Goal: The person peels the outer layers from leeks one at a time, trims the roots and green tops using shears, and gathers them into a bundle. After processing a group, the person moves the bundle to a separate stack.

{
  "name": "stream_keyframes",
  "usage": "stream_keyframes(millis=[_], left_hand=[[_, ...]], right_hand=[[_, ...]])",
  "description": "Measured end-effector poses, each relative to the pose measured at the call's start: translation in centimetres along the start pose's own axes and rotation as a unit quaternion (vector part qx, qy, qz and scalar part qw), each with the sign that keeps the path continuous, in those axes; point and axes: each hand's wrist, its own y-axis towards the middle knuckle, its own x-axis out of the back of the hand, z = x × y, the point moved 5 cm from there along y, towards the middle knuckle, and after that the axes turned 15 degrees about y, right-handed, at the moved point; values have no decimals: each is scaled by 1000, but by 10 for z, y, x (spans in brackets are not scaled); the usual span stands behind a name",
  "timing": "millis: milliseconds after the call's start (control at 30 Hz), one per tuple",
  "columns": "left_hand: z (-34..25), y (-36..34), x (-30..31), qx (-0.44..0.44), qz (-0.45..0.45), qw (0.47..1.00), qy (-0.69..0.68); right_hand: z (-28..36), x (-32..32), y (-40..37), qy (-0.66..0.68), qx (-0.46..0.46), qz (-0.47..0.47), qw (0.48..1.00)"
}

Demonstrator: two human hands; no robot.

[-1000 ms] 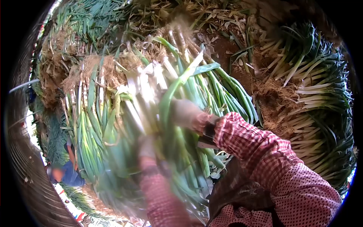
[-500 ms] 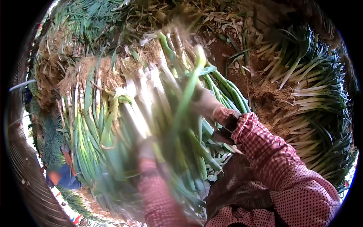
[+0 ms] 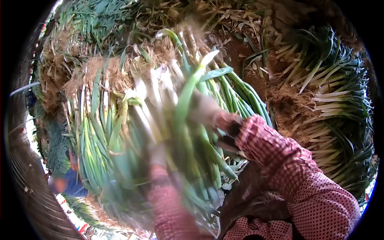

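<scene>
My left hand [image 3: 157, 155], pale and smeared by motion, is closed about the lower white part of a green onion [image 3: 143, 116] in the middle of the spread. My right hand [image 3: 205, 107] is likewise blurred; its fingers cannot be made out. Close beside it rises a loose green leaf [image 3: 187, 94] with a white tip. Around both hands lie long green onions with bare white shafts, roots pointing away from me and green tops towards me. More rooted green onions [image 3: 94, 132] are packed on the left.
A heap of green onions [image 3: 332, 108] lies along the right, roots facing inward. Brown soil [image 3: 240, 54] and peeled scraps [image 3: 228, 20] are at the back. Another person in blue [image 3: 74, 182] is at the lower left. A ridged wall [image 3: 30, 172] curves along the left edge.
My right hand and forearm have shifted left and slightly up. The loose white-tipped leaf has swung left with them. My left hand has moved only slightly.
</scene>
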Motion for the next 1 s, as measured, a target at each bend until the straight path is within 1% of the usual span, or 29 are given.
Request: stream_keyframes(millis=[33, 67, 100, 133, 167, 200, 233, 267, 300, 333, 367, 400, 433, 467, 533, 567, 600, 633, 667, 700, 733, 800, 833, 867, 900, 933, 967, 1000], left_hand=[[0, 0, 1, 12, -12, 999, 40], [7, 3, 1, 7, -6, 999, 41], [14, 11, 0, -3, -2, 999, 39], [12, 11, -3, -1, 8, 1000, 0], [11, 11, -7, 1, 19, 999, -39], [14, 11, -14, 49, 38, 997, -43], [13, 5, -16, 49, -26, 998, 5], [44, 27, -16, -34, -50, 997, 48], [-18, -38, 9, 49, -183, 935, 299], [-51, -74, 16, -76, -241, 923, 289], [-57, -93, 12, -199, -352, 859, 314], [-61, -102, -9, -284, -324, 830, 353], [-66, -102, -23, -338, -223, 855, 325], [-55, -102, -50, -390, -237, 828, 326], [-46, -84, -73, -290, -75, 852, 430], [-54, -82, -67, -284, -77, 882, 368], [-60, -81, -62, -276, -75, 909, 304], [-62, -76, -57, -335, -122, 912, 205], [-70, -70, -52, -265, -21, 963, 55], [-97, -76, -35, -147, 35, 988, 12], [-121, -69, -17, -113, 60, 990, -56], [-176, -43, 49, -164, 42, 970, -174], [-202, -30, 85, -197, 30, 951, -238], [-222, -19, 116, -224, 15, 929, -295], [-237, -14, 140, -246, -5, 909, -337], [-241, -15, 147, -250, -32, 904, -346], [-229, -13, 141, -244, -53, 928, -275], [-210, -15, 119, -234, -65, 956, -166]], right_hand=[[-1, 0, 13, 28, -9, 21, 999], [-7, -3, 21, 56, -18, 40, 998], [-22, -10, 28, 67, 29, 71, 995], [-31, -5, 19, -39, 128, 42, 990], [-71, 3, 23, -68, 176, 40, 981], [-47, 33, -15, -55, 48, 19, 997], [-18, 55, -53, -40, -66, 19, 997], [-62, 68, -42, 9, 15, -17, 1000], [-106, 81, -32, 49, 98, -46, 993], [-129, 81, -29, 179, 78, -51, 979], [-139, 80, -32, 200, 0, -66, 978], [-146, 84, -32, 47, -29, -99, 993], [-154, 88, -31, -104, -69, -125, 984], [-162, 89, -32, -301, -84, -178, 933], [-172, 82, -32, -283, -36, -160, 945], [-168, 83, -34, -290, -33, -158, 943], [-169, 88, -33, -294, -98, -135, 941], [-164, 90, -35, -284, -59, -101, 952], [-162, 91, -38, -272, -21, -64, 960], [-163, 88, -37, -305, 36, -60, 950], [-165, 92, -39, -308, 67, -55, 948], [-159, 88, -35, -257, 135, -17, 957], [-155, 88, -34, -242, 151, -3, 958], [-151, 88, -35, -245, 142, 2, 959], [-148, 94, -35, -280, 111, -16, 953], [-145, 101, -36, -316, 79, -31, 945], [-141, 104, -32, -384, 37, -31, 922], [-121, 104, -32, -348, 1, -55, 936]])
